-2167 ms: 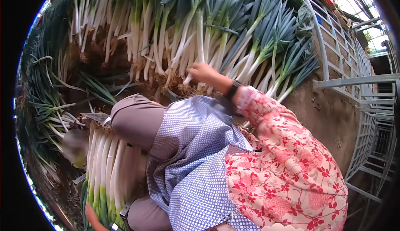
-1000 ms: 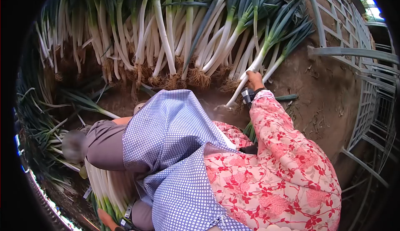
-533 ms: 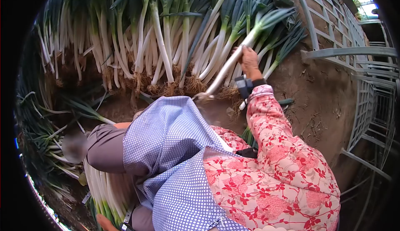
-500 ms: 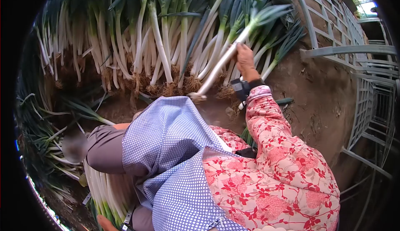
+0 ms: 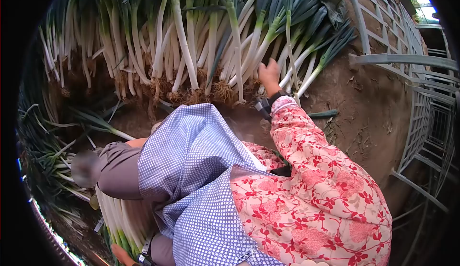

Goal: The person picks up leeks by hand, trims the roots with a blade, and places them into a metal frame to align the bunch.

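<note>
Among the row of leeks (image 5: 184, 50), my right hand (image 5: 270, 74) is at the white stems on the right side. Its fingers are curled in at a leek stem, most of which the hand covers. Just left of it, a leek (image 5: 236, 55) with a trimmed root end stands in front of the others. At the lower left edge, my left hand (image 5: 123, 255) is beside a bundle of clean leeks (image 5: 125, 218); its fingers are mostly cut off or hidden. Both wrists have a dark strapped device.
Metal racks (image 5: 393, 60) stand at the right on bare soil (image 5: 350, 117). More leeks (image 5: 52, 165) lie along the left side. My checked apron (image 5: 191, 146) and knees fill the middle. A cut green leaf (image 5: 323, 114) lies on the soil right of my forearm.
The leek that my right hand held up is out of it, and one now stands at the front of the row. My right hand has moved slightly down and left into the stems.
</note>
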`<state>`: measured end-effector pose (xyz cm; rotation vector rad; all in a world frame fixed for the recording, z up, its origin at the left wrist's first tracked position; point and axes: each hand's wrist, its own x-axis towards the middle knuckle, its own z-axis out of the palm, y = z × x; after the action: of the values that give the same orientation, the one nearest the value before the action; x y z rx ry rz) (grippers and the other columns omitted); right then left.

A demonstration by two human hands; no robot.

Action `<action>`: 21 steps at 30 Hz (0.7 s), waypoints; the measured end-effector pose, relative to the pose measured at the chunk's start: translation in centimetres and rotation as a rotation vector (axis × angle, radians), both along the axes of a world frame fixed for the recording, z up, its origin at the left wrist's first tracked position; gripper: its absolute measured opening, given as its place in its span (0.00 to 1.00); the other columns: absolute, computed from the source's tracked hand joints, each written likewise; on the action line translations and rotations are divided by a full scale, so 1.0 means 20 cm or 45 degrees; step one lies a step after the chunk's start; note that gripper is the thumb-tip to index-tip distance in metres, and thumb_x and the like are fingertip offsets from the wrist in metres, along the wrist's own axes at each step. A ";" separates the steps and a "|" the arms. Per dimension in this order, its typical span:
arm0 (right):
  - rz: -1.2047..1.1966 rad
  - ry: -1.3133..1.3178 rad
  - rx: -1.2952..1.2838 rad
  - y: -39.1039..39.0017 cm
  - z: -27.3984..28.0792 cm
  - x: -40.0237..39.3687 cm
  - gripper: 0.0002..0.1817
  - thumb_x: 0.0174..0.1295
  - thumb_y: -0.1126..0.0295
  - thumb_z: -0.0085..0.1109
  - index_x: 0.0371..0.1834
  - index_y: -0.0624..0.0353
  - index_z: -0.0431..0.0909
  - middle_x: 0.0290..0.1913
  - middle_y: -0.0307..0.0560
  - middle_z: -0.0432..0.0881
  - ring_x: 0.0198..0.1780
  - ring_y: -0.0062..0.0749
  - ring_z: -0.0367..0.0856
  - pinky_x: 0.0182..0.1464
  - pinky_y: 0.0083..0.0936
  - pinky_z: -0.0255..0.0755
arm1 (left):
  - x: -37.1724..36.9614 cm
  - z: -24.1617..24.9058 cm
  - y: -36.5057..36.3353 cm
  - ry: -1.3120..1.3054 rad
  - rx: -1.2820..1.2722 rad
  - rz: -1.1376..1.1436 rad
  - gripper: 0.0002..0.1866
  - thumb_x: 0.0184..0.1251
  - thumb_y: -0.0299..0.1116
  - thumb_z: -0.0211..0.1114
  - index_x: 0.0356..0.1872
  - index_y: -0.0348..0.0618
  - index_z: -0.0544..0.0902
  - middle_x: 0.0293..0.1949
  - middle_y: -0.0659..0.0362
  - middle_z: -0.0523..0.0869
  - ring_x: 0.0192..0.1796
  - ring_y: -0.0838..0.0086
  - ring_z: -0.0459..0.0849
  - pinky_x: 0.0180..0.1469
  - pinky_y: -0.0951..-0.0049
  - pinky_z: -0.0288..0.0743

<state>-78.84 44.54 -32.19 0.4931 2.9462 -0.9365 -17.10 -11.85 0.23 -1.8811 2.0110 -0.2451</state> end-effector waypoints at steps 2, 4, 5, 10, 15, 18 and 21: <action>-0.247 -0.252 0.154 0.14 0.01 0.10 0.33 0.53 0.57 0.62 0.57 0.68 0.65 0.55 0.68 0.72 0.58 0.59 0.71 0.61 0.42 0.64 | 0.00 0.02 0.00 -0.011 0.006 -0.001 0.29 0.73 0.49 0.39 0.58 0.33 0.72 0.57 0.42 0.76 0.60 0.49 0.72 0.60 0.61 0.63; -0.336 -0.422 0.189 0.26 0.01 0.18 0.36 0.52 0.56 0.63 0.58 0.68 0.63 0.55 0.68 0.73 0.58 0.59 0.71 0.60 0.42 0.65 | 0.01 0.02 0.00 -0.017 0.010 0.000 0.29 0.73 0.49 0.39 0.58 0.33 0.72 0.57 0.42 0.76 0.60 0.49 0.72 0.61 0.61 0.63; -0.314 -0.493 0.162 0.33 -0.05 0.21 0.39 0.51 0.55 0.65 0.60 0.69 0.61 0.55 0.68 0.73 0.57 0.58 0.73 0.60 0.43 0.66 | 0.00 0.02 0.00 -0.024 0.011 -0.006 0.29 0.73 0.49 0.39 0.58 0.33 0.72 0.57 0.42 0.76 0.60 0.49 0.72 0.61 0.61 0.63; -0.444 -0.575 -0.199 0.38 -0.35 0.25 0.33 0.44 0.53 0.71 0.47 0.70 0.77 0.44 0.62 0.82 0.47 0.49 0.81 0.54 0.37 0.70 | 0.05 0.06 0.01 -0.040 0.035 0.002 0.29 0.73 0.48 0.39 0.58 0.32 0.72 0.57 0.42 0.76 0.60 0.49 0.72 0.61 0.61 0.63; -0.505 -0.837 -0.049 0.37 -0.18 0.16 0.22 0.45 0.62 0.63 0.40 0.68 0.81 0.44 0.63 0.82 0.51 0.51 0.80 0.53 0.35 0.72 | 0.09 0.10 0.00 -0.054 0.055 -0.013 0.28 0.73 0.48 0.39 0.58 0.32 0.72 0.57 0.42 0.76 0.60 0.49 0.72 0.61 0.61 0.63; -0.505 -0.575 0.123 0.57 -0.03 0.29 0.19 0.47 0.65 0.57 0.40 0.68 0.81 0.44 0.65 0.81 0.51 0.55 0.79 0.54 0.38 0.72 | 0.11 0.12 0.00 -0.060 0.063 -0.012 0.28 0.73 0.48 0.39 0.58 0.32 0.72 0.57 0.42 0.76 0.60 0.49 0.72 0.61 0.61 0.63; -0.339 -0.650 0.399 0.68 0.07 0.34 0.23 0.52 0.62 0.61 0.48 0.67 0.75 0.47 0.62 0.80 0.50 0.56 0.79 0.52 0.42 0.72 | 0.13 0.11 -0.01 -0.057 0.075 -0.009 0.28 0.73 0.47 0.40 0.58 0.32 0.72 0.57 0.42 0.76 0.60 0.49 0.72 0.61 0.61 0.62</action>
<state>-72.08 58.09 -30.70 0.9845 2.5889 -0.2815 -14.60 -12.02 2.45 -1.8171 1.9747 -0.2253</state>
